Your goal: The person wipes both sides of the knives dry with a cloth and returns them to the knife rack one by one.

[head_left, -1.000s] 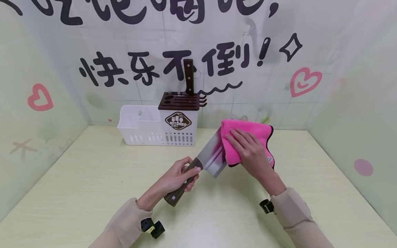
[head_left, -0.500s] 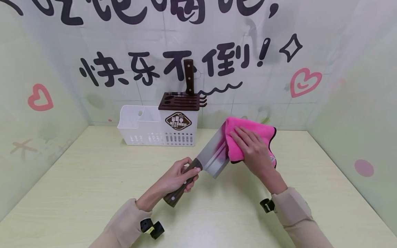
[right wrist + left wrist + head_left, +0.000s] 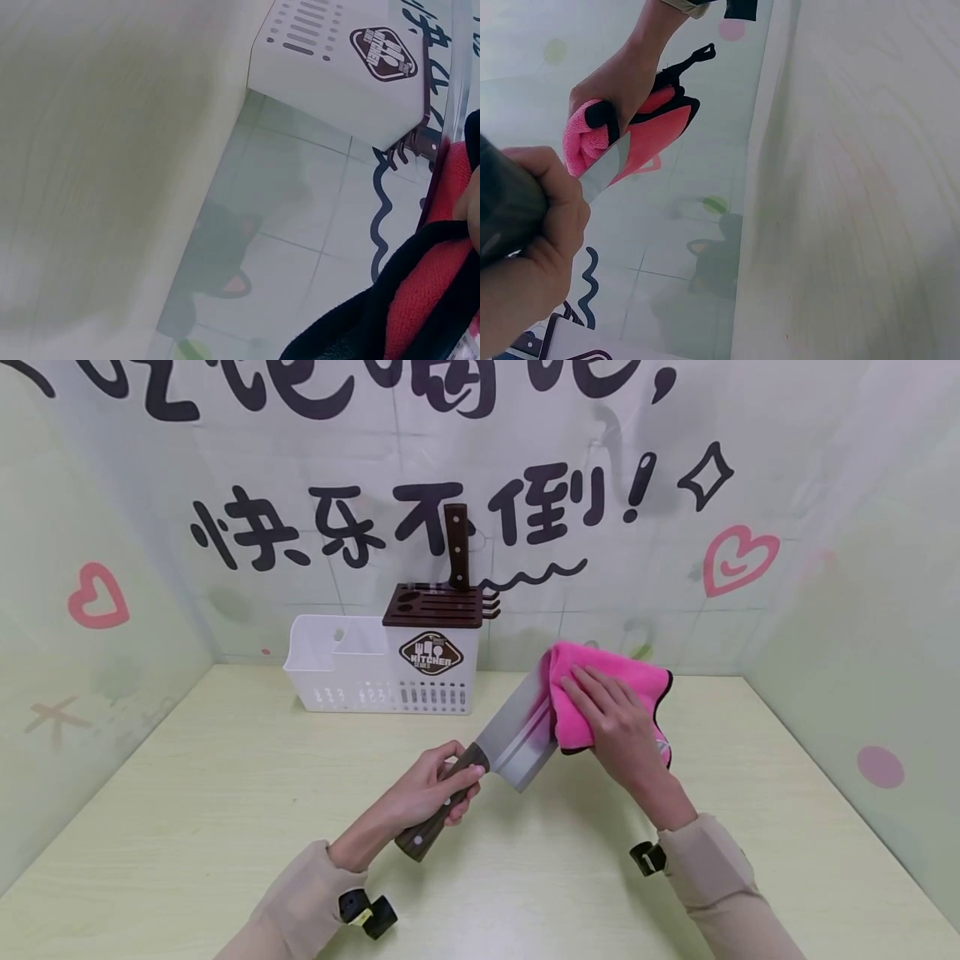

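My left hand [image 3: 442, 787] grips the dark handle of a cleaver, whose broad blade [image 3: 513, 735] tilts up to the right above the table. Over the blade's far end lies a pink cloth [image 3: 567, 722] with black edging. My right hand [image 3: 624, 737] holds this cloth against the blade, its fingers extended across the top side. In the left wrist view the cloth [image 3: 656, 135] is folded around the blade's edge, under the right hand [image 3: 619, 82]. The cloth [image 3: 424, 296] hides most of that hand in the right wrist view.
A white perforated basket [image 3: 330, 689] stands at the back of the pale table [image 3: 225, 827], against the patterned wall. The basket's right part has a brown slotted top [image 3: 431, 604] with an upright knife handle [image 3: 456, 547] in it. Dark hooked prongs [image 3: 491, 605] project beside it.
My right hand and the pink cloth have moved a little to the right along the blade, towards its far end, uncovering more metal. My left hand and the cleaver have stayed nearly still.
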A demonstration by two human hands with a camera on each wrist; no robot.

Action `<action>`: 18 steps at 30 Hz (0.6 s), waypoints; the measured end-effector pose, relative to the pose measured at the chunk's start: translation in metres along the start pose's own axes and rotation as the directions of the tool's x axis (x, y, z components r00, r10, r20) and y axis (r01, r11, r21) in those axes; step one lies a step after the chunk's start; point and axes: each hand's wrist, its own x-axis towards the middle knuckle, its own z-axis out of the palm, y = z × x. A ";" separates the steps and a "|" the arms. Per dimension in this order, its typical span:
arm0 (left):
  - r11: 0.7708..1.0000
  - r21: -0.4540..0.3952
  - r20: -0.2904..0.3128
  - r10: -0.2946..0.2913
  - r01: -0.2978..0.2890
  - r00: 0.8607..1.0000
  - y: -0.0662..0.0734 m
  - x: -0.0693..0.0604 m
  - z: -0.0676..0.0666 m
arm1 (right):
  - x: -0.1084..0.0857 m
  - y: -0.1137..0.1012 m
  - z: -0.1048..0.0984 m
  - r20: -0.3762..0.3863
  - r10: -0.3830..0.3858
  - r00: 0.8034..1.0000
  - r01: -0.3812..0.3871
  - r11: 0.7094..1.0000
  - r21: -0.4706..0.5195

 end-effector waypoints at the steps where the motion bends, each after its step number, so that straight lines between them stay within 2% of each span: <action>1: 1.000 0.000 -0.001 -0.001 0.001 1.000 0.000 0.000 0.000 | 0.000 0.000 0.000 0.002 -0.001 1.000 0.001 1.000 0.000; 6: 1.000 -0.003 -0.010 -0.013 0.013 1.000 0.001 0.000 0.000 | 0.000 -0.001 0.000 -0.003 -0.021 1.000 0.020 1.000 -0.008; 18: 1.000 -0.003 -0.006 0.001 -0.001 1.000 0.001 0.001 0.000 | 0.002 -0.009 0.003 -0.002 -0.090 0.996 0.090 0.996 -0.028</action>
